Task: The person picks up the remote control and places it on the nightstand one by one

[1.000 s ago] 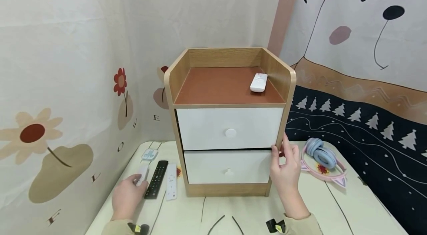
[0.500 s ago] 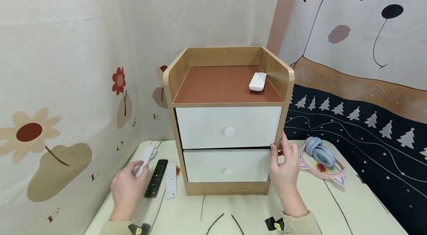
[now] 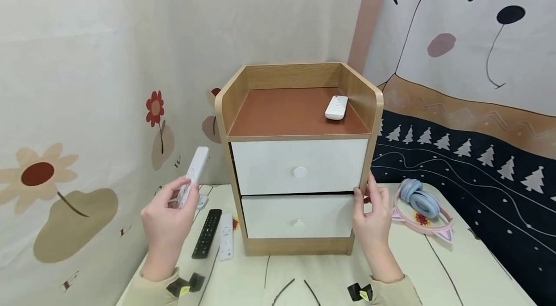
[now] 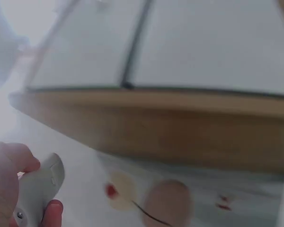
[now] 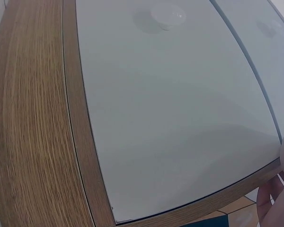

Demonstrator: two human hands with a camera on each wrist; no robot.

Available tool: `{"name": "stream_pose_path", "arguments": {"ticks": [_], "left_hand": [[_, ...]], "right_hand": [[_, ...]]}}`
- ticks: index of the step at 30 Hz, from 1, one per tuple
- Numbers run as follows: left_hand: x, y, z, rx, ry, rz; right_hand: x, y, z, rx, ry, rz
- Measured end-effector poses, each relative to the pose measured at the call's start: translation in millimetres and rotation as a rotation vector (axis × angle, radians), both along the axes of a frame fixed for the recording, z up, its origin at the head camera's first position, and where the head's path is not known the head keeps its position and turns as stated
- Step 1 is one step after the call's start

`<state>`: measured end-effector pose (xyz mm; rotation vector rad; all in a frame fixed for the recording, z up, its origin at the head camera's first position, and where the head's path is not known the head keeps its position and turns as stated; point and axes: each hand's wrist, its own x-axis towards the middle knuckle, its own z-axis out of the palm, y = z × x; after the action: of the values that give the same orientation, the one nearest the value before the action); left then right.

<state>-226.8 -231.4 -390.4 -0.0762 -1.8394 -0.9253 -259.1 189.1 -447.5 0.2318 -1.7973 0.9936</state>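
A white remote control (image 3: 193,173) is raised off the table in my left hand (image 3: 169,221), pinched between thumb and fingers and tilted upward. In the left wrist view the same remote (image 4: 40,189) shows its back, with the cabinet's wooden side beyond. My right hand (image 3: 373,219) grips the right edge of a small wooden cabinet (image 3: 299,246) beside the joint between its two white drawers. Both the upper drawer (image 3: 265,166) and the lower drawer (image 3: 273,219) are closed, each with a round white knob. Another white remote (image 3: 336,107) lies on the cabinet's brown top, at the right.
On the table (image 3: 330,279) left of the cabinet lie a black remote (image 3: 207,233) and a white remote (image 3: 226,237). A small pale blue remote (image 3: 202,201) sits behind my left hand. Blue and pink cat-ear headphones (image 3: 421,204) rest to the right.
My left hand has lifted the white remote from the table and tipped its far end upward. The right hand stays on the cabinet's edge.
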Motion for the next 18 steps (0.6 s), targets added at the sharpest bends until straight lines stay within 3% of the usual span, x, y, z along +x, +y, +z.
{"name": "stream_pose_path", "arguments": {"ticks": [8, 14, 18], "left_hand": [[9.7, 28.3, 63.2, 0.092, 0.201, -0.112], [9.3, 50.6, 94.8, 0.131, 0.375, -0.255], [12.2, 66.1, 110.0, 0.134, 0.473, -0.339]], "right_hand": [[-0.4, -1, -0.8, 0.004, 0.004, 0.0], [-0.3, -1, -1.1, -0.003, 0.015, 0.002], [0.0, 0, -0.4, -0.007, 0.033, 0.003]]}}
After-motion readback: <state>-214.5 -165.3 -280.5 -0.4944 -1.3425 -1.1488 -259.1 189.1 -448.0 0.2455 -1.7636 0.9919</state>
